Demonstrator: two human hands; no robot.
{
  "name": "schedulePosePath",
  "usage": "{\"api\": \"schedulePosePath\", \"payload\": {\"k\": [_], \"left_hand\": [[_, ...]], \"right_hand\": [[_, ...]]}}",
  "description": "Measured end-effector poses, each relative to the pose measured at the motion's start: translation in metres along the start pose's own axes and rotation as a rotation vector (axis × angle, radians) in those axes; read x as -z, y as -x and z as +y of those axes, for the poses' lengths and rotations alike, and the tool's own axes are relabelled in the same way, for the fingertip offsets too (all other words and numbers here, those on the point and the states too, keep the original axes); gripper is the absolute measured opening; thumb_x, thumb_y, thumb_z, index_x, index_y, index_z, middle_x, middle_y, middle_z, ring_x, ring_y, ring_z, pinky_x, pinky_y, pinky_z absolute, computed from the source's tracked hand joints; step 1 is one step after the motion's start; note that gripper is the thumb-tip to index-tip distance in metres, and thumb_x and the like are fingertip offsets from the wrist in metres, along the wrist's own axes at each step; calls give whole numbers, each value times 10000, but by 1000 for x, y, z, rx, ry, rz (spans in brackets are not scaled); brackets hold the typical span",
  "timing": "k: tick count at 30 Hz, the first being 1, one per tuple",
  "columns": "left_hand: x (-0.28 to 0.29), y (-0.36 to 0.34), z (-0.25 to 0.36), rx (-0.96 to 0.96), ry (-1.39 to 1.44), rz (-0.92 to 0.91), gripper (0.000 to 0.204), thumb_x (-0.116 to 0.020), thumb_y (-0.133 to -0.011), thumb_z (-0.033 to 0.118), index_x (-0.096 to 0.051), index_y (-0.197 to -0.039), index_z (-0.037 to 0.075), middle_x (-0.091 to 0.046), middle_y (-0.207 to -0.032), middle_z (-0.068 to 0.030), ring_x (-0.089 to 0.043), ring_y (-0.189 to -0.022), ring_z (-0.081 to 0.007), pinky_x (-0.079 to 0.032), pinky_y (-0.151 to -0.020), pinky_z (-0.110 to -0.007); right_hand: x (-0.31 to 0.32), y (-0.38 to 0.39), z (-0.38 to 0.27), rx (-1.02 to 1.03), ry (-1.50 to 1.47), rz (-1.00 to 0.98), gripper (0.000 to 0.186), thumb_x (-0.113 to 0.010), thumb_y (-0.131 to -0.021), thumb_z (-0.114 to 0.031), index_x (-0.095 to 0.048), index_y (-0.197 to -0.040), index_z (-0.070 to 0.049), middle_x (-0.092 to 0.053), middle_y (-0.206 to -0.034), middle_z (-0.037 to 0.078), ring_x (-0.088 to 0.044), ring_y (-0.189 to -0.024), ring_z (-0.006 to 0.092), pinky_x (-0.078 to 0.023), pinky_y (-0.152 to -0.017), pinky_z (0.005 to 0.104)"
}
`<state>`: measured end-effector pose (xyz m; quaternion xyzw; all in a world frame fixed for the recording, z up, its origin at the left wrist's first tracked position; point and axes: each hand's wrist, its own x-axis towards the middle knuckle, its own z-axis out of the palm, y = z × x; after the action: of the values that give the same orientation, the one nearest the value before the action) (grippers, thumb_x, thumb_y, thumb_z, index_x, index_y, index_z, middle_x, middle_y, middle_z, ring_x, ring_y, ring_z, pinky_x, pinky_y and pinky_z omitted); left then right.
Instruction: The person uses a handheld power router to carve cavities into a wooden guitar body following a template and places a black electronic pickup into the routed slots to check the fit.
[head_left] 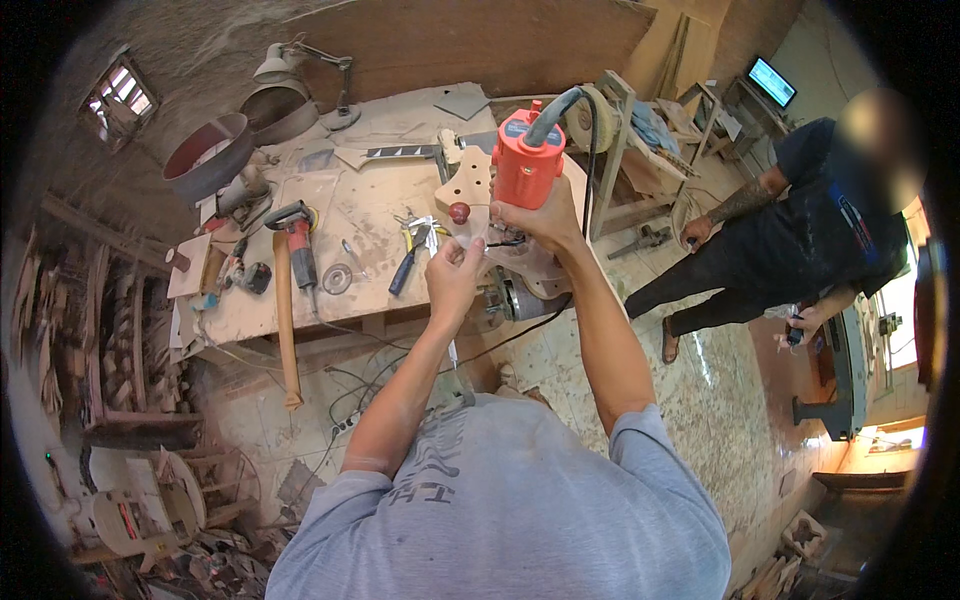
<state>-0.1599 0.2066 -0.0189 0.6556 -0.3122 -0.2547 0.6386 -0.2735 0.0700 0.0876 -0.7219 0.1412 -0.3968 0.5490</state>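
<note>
Grey T-shirt shoulders [500, 510] fill the lower frame, both forearms rising from them toward the workbench [340, 250]. Directly ahead of the hands, at the bench's near right corner, stands an orange-red trim router [527, 160], long axis upright, grey cord [560, 105] arching off its top. It sits over a pale wooden guitar body [470, 185]. Right hand [540, 220] is nearer, closed around the router's lower housing. Left hand [452, 275] is just below and left, fingers pinched on something small near the base; what, I cannot tell. Blue-handled pliers [405, 265] lie on the bench to the left.
</note>
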Motion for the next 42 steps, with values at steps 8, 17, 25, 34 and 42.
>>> {"api": "schedulePosePath", "payload": {"k": [8, 17, 25, 34, 42], "left_hand": [[-1, 3, 10, 12, 38, 7, 337, -727, -1028, 244, -740, -1148, -71, -809, -1054, -134, -752, -961, -140, -564, -856, -307], [-3, 1, -2, -2, 43, 39, 320, -744, -998, 241, -751, -1099, -62, -813, -993, -120, -743, -892, -131, -556, -812, -309], [0, 1, 2, 3, -15, 39, 362, -761, -983, 293, -756, -1095, -51, -813, -975, -128, -747, -886, -149, -558, -820, -332], [0, -2, 4, -78, -117, 56, 398, -682, -1057, 327, -737, -1161, -53, -796, -1054, -168, -748, -991, -209, -549, -889, -362], [23, -4, 4, -72, -111, 132, 364, -580, -1122, 289, -731, -1218, -28, -771, -1006, -95, -677, -898, -157, -529, -843, -326]], "right_hand": [[1, 0, 7, 7, 18, 17, 684, -937, -687, -255, -688, -1292, -56, -734, -1130, 37, -695, -1037, 150, -557, -938, 348], [3, 2, 9, 28, 17, -5, 719, -972, -703, -242, -649, -1306, -19, -745, -1048, 41, -712, -955, 141, -592, -855, 331], [1, 4, 5, -2, -7, 21, 633, -904, -691, -208, -694, -1266, -44, -734, -1100, 30, -691, -1016, 140, -558, -907, 340], [12, 2, -2, 100, -86, 86, 664, -936, -696, -186, -679, -1290, -41, -726, -1141, 33, -679, -1021, 124, -562, -901, 331], [51, 13, -51, 278, 17, 397, 645, -864, -775, -148, -573, -1336, -18, -727, -1129, 112, -715, -1030, 222, -593, -948, 389]]}}
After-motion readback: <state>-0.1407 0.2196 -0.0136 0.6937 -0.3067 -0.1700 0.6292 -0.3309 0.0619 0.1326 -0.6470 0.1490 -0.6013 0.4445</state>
